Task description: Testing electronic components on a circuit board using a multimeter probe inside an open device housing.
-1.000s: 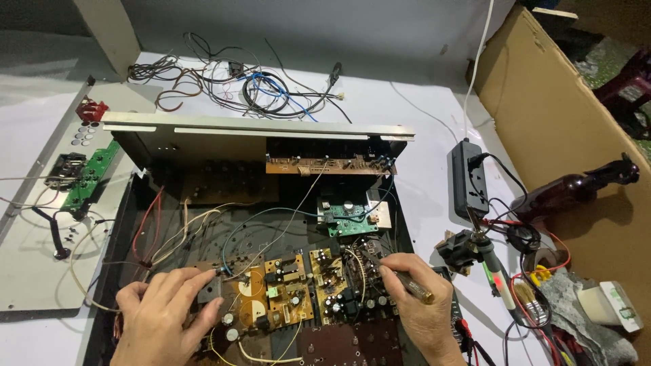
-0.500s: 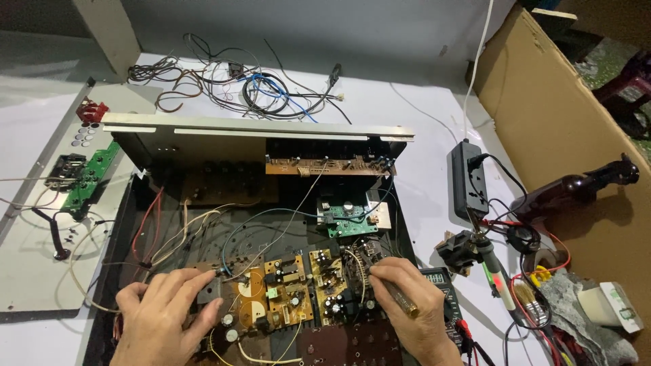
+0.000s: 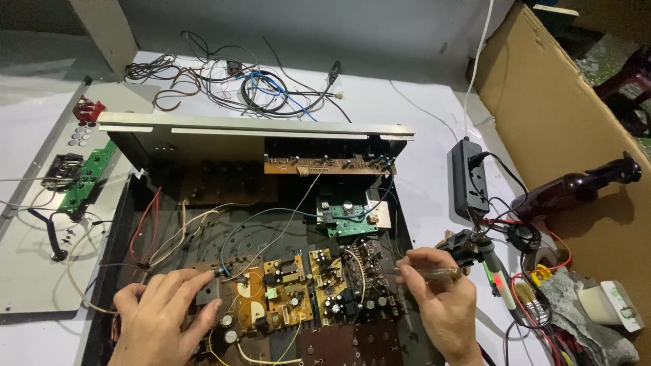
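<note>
Left hand point(image 3: 166, 315) spread flat on brown boards point(image 3: 285, 301) low in open chassis point(image 3: 122, 224), gripping nothing. Right hand point(image 3: 441, 298) pinching a tool point(image 3: 437, 273) at chassis' right edge. Power strip point(image 3: 468, 177) right of chassis; wires point(image 3: 251, 85) behind. White table point(image 3: 420, 115), cardboard point(image 3: 563, 115) far right.

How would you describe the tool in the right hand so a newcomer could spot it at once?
Start at the open black chassis mid-table and go to its lower right edge, where the right hand sits. It pinches a slim screwdriver with a clear amber handle, lying level, tip over the orange circuit boards.
</note>
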